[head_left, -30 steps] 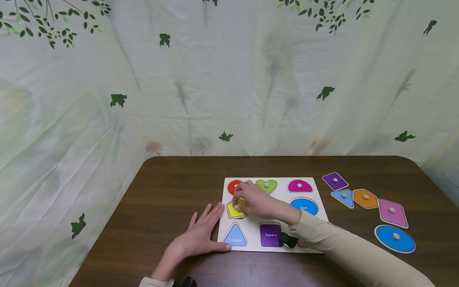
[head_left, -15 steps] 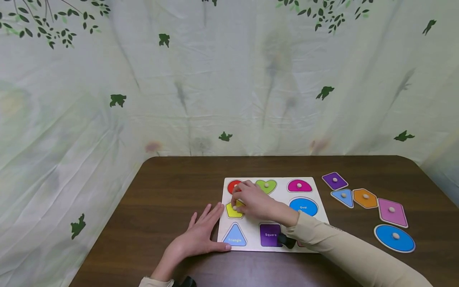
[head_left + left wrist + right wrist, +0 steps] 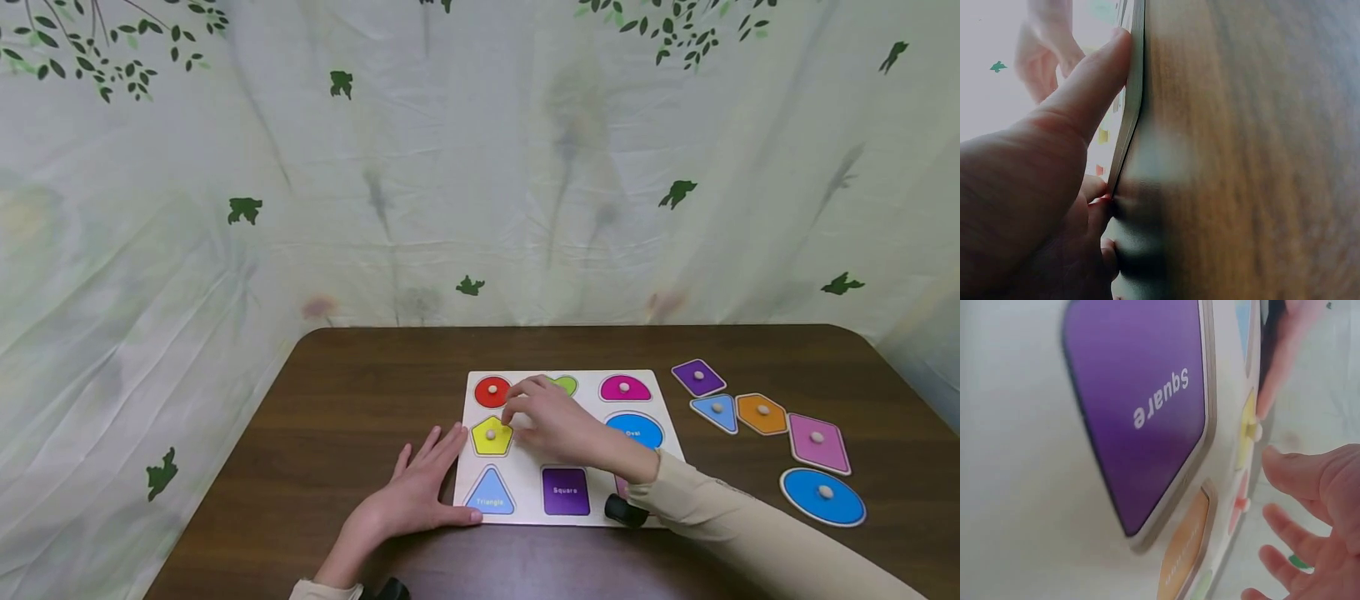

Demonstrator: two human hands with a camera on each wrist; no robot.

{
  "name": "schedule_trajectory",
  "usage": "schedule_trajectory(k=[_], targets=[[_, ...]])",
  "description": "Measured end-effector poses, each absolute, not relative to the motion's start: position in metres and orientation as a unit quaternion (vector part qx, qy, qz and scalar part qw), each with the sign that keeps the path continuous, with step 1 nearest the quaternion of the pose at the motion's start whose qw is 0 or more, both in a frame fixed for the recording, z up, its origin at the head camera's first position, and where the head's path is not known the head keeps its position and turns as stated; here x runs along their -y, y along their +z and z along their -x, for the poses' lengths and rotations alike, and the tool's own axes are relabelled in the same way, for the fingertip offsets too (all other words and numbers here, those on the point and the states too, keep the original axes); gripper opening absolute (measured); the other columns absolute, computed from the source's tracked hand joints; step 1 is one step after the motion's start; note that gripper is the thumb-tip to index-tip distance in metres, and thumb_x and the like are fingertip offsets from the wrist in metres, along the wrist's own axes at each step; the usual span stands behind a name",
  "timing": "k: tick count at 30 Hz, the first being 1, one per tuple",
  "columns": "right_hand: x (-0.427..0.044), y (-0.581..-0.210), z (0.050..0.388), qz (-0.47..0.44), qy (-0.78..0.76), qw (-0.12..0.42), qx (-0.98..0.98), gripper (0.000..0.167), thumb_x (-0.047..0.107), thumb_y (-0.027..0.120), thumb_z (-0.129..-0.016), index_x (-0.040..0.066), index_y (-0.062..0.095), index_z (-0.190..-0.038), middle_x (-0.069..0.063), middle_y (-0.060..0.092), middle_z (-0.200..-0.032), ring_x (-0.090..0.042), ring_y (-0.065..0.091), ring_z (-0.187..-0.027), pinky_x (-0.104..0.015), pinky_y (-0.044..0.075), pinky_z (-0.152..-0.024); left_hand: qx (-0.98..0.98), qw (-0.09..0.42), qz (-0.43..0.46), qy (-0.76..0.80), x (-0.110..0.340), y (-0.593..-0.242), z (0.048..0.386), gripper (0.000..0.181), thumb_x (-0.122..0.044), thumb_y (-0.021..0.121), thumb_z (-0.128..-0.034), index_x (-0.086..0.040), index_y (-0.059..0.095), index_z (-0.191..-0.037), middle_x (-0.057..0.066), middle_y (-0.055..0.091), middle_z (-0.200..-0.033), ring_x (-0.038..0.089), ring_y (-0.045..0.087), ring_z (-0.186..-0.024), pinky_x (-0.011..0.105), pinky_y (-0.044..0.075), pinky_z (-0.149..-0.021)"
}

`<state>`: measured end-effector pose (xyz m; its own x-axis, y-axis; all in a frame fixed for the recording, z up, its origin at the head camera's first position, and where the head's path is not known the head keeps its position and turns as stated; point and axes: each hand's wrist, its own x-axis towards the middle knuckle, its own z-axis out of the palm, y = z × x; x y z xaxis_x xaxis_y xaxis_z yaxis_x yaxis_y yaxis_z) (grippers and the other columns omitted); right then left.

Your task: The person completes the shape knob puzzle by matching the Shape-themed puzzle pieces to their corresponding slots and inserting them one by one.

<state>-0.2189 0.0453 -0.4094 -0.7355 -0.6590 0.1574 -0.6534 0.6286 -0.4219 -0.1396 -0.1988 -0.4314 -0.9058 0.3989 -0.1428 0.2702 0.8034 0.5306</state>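
Note:
A white shape puzzle board [image 3: 528,496] lies on the table. My left hand [image 3: 420,492] rests along its left side, fingers spread and thumb on the near left corner; the left wrist view shows the thumb [image 3: 1094,81] on the board's edge. The yellow pentagon piece [image 3: 492,436] sits in its recess, its knob uncovered. Just right of it, my right hand [image 3: 562,425] hovers with loosely bent fingers and nothing in them; the right wrist view shows a gap between thumb and knob. A red circle [image 3: 492,392], a partly covered green heart [image 3: 566,384] and a magenta semicircle [image 3: 625,387] fill the far row.
Bare recesses show for the triangle [image 3: 491,492], square [image 3: 565,492], oval [image 3: 636,430] and an orange shape [image 3: 1184,547]. Right of the board lie a purple piece [image 3: 693,385], blue triangle [image 3: 723,421], orange hexagon [image 3: 757,421], pink quadrilateral [image 3: 819,457] and blue oval [image 3: 810,504].
My right hand has let go of the yellow pentagon's knob and moved right, uncovering the pentagon and the red circle. The left hand has stayed in place.

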Motion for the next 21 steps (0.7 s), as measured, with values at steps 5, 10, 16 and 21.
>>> schedule_trajectory(k=[5, 10, 16, 21], targets=[[-0.056, -0.407, 0.215, 0.352, -0.237, -0.002, -0.905, 0.022, 0.013, 0.081, -0.081, 0.02, 0.075, -0.101, 0.001, 0.062, -0.12, -0.025, 0.047, -0.121, -0.046, 0.041, -0.099, -0.942, 0.125, -0.176, 0.257, 0.199, -0.431, 0.14, 0.109, -0.062, 0.076, -0.0745, -0.015, 0.024, -0.157, 0.003, 0.018, -0.163, 0.034, 0.007, -0.149, 0.067, 0.0, -0.111], [-0.067, -0.403, 0.21, 0.323, -0.258, -0.005, -0.911, 0.024, 0.017, 0.081, -0.081, 0.019, 0.074, -0.104, -0.001, 0.06, -0.123, -0.026, 0.046, -0.124, -0.049, 0.041, -0.099, -0.942, 0.125, -0.175, 0.259, 0.199, -0.431, 0.139, 0.109, -0.062, 0.076, -0.0745, -0.014, 0.024, -0.157, 0.003, 0.018, -0.163, 0.034, 0.007, -0.149, 0.067, 0.0, -0.111], [-0.083, -0.398, 0.205, 0.306, -0.282, -0.011, -0.909, 0.024, 0.015, 0.08, -0.082, 0.017, 0.073, -0.104, -0.005, 0.059, -0.129, -0.027, 0.043, -0.126, -0.048, 0.044, -0.099, -0.942, 0.122, -0.176, 0.258, 0.199, -0.431, 0.139, 0.109, -0.063, 0.076, -0.0743, -0.014, 0.024, -0.157, 0.003, 0.018, -0.163, 0.033, 0.007, -0.149, 0.066, 0.0, -0.111], [-0.098, -0.396, 0.204, 0.304, -0.287, -0.027, -0.908, 0.024, 0.013, 0.081, -0.081, 0.015, 0.072, -0.104, -0.007, 0.059, -0.128, -0.028, 0.044, -0.126, -0.047, 0.045, -0.098, -0.941, 0.125, -0.175, 0.261, 0.199, -0.431, 0.139, 0.11, -0.062, 0.076, -0.0741, -0.014, 0.024, -0.158, 0.003, 0.018, -0.163, 0.033, 0.006, -0.149, 0.066, 0.0, -0.111]])
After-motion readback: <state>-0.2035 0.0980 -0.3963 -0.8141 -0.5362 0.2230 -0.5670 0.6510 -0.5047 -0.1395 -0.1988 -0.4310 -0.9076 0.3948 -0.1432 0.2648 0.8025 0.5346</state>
